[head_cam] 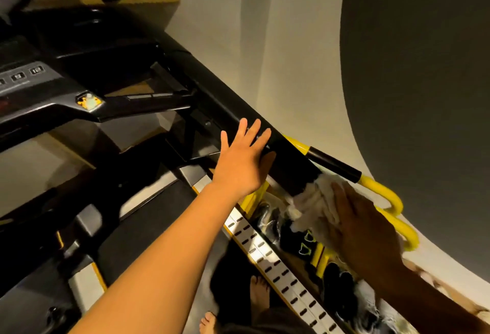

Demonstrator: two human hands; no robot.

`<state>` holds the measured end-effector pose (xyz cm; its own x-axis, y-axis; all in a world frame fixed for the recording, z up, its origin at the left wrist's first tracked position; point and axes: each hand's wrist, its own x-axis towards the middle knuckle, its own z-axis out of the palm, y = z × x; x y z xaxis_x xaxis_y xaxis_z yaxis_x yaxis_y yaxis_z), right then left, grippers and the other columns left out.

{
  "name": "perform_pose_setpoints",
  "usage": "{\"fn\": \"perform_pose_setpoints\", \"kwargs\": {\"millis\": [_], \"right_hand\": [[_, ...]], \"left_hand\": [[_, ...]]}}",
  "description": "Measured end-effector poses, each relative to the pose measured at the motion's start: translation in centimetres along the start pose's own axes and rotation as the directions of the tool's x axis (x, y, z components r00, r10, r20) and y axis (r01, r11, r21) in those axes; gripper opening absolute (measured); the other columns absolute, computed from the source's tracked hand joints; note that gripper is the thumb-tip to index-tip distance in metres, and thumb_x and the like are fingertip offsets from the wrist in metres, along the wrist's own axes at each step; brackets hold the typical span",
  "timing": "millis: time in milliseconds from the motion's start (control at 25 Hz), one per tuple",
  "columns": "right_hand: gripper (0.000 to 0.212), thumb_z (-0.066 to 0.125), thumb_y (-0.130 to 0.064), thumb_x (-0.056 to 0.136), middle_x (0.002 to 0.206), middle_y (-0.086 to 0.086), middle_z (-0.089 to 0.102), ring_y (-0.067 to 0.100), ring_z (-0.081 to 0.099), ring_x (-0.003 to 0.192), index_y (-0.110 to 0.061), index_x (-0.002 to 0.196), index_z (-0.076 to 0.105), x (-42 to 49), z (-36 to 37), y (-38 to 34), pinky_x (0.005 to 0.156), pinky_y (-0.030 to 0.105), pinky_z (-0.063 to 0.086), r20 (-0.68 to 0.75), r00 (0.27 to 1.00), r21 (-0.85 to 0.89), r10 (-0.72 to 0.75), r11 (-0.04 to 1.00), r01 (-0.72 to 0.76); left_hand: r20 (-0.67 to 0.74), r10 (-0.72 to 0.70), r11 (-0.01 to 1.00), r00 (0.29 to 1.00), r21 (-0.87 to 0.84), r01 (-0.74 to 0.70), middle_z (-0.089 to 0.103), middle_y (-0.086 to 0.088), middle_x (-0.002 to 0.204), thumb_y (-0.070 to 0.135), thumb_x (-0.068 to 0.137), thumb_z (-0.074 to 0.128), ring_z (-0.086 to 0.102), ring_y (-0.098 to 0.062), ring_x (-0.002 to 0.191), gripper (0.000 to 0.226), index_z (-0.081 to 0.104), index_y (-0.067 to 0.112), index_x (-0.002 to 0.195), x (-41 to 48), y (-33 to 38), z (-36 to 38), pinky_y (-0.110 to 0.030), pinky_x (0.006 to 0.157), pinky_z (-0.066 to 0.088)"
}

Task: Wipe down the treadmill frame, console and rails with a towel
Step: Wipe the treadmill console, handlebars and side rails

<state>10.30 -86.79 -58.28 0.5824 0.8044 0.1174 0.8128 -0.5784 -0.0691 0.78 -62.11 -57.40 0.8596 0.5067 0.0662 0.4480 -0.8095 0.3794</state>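
A black treadmill fills the left side, its console (29,79) at the far left with grey buttons. The right handrail (212,89) runs diagonally down to the right and ends in a yellow looped grip (389,201). My left hand (244,158) rests flat on the black rail, fingers spread, holding nothing. My right hand (368,230) presses a white towel (315,206) against the rail's lower end beside the yellow grip. The towel is bunched under the palm and partly hidden by the hand.
A pale wall (291,41) runs close along the right of the rail. The treadmill belt (148,227) and its silver slotted side strip (267,254) lie below. My bare feet (258,291) stand near that strip. A wooden shelf (148,2) sits at the top left.
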Motion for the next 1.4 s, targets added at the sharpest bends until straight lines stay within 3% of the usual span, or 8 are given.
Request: {"fn": "perform_pose_setpoints", "kwargs": {"millis": [160, 280, 360, 480, 680, 840, 1160, 1400], "right_hand": [[0.057, 0.07, -0.03, 0.082, 0.129, 0.02, 0.059, 0.04, 0.06, 0.114, -0.006, 0.131, 0.055, 7.0, 0.2, -6.4, 0.087, 0.049, 0.053, 0.029, 0.998, 0.168, 0.057, 0.984, -0.061], [0.032, 0.059, -0.031, 0.092, 0.117, 0.01, 0.066, 0.028, 0.064, 0.105, -0.011, 0.116, 0.065, 10.1, -1.9, -10.3, 0.084, 0.038, 0.055, 0.043, 0.994, 0.443, 0.103, 0.889, -0.112], [0.025, 0.057, -0.024, 0.093, 0.11, 0.007, 0.069, 0.023, 0.067, 0.099, -0.011, 0.112, 0.067, 10.9, -3.5, -12.9, 0.084, 0.035, 0.057, 0.011, 0.999, 0.812, 0.048, 0.582, -0.037], [0.04, 0.06, -0.037, 0.092, 0.114, 0.006, 0.069, 0.022, 0.067, 0.104, -0.018, 0.128, 0.059, 11.4, -5.9, -16.0, 0.094, 0.041, 0.053, 0.517, 0.843, 0.832, -0.15, -0.146, -0.536], [0.057, 0.044, -0.055, 0.094, 0.132, 0.013, 0.06, 0.032, 0.058, 0.121, -0.018, 0.136, 0.052, 10.7, -8.3, -20.5, 0.107, 0.052, 0.039, 0.438, 0.766, 0.672, -0.47, -0.394, -0.627], [0.036, 0.05, -0.033, 0.099, 0.12, 0.015, 0.067, 0.03, 0.064, 0.112, -0.011, 0.125, 0.061, 10.5, -9.5, -23.8, 0.103, 0.052, 0.044, 0.361, 0.876, 0.817, -0.318, -0.345, -0.462], [0.024, 0.05, -0.019, 0.1, 0.101, 0.014, 0.073, 0.027, 0.072, 0.093, -0.005, 0.114, 0.065, 9.8, -12.4, -28.1, 0.087, 0.047, 0.056, 0.292, 0.952, 0.945, -0.09, -0.128, -0.302], [0.023, 0.046, -0.015, 0.101, 0.107, 0.017, 0.072, 0.028, 0.072, 0.091, -0.005, 0.114, 0.063, 10.7, -12.1, -27.2, 0.08, 0.043, 0.059, 0.411, 0.904, 0.796, -0.12, -0.436, -0.42]], "left_hand": [[0.178, -0.052, 0.971, 0.983, -0.219, 0.091, 0.004, 0.009, 0.164, 0.049, 0.103, 0.029, -0.013, -0.014, 0.15, 0.054, 0.025, 0.029, 0.154, 0.1, -0.2, -1.8, -0.052, 0.12, -0.005], [0.211, -0.147, 0.726, 0.966, -0.64, 0.25, 0.041, 0.01, 0.153, 0.049, 0.102, 0.037, 0.03, -0.015, 0.145, 0.042, 0.052, 0.034, 0.138, -1.3, -0.6, -3.4, -0.043, 0.119, 0.024], [0.236, -0.243, 0.375, 0.941, -0.872, 0.315, 0.065, 0.003, 0.127, 0.059, 0.097, 0.042, 0.059, -0.02, 0.122, 0.044, 0.063, 0.031, 0.124, -3.1, -0.9, -4.8, -0.044, 0.108, 0.043], [0.279, -0.336, -0.058, 0.9, -0.959, 0.276, 0.069, -0.008, 0.122, 0.065, 0.092, 0.04, 0.065, -0.026, 0.114, 0.061, 0.06, 0.021, 0.13, -6.2, -2.2, -7.2, -0.049, 0.104, 0.046], [0.261, -0.361, -0.289, 0.895, -0.944, 0.158, 0.066, -0.009, 0.127, 0.048, 0.098, 0.044, 0.063, -0.029, 0.118, 0.047, 0.055, 0.019, 0.134, -12.2, -3.3, -11.1, -0.054, 0.096, 0.05], [0.168, -0.511, -0.263, 0.843, -0.964, 0.033, 0.068, -0.01, 0.122, 0.04, 0.086, 0.058, 0.066, -0.027, 0.112, 0.051, 0.056, 0.015, 0.13, -15.3, -3.9, -13.5, -0.049, 0.092, 0.054], [0.113, -0.513, -0.53, 0.851, -0.821, -0.211, 0.072, -0.014, 0.103, 0.038, 0.085, 0.061, 0.067, -0.031, 0.105, 0.049, 0.063, 0.006, 0.122, -20.5, -5.7, -14.0, -0.051, 0.1, 0.049], [0.107, -0.673, -0.439, 0.732, -0.854, -0.279, 0.068, -0.012, 0.117, 0.017, 0.084, 0.063, 0.07, -0.025, 0.1, 0.05, 0.056, 0.007, 0.133, -21.9, -8.4, -14.4, -0.04, 0.078, 0.058]]}}
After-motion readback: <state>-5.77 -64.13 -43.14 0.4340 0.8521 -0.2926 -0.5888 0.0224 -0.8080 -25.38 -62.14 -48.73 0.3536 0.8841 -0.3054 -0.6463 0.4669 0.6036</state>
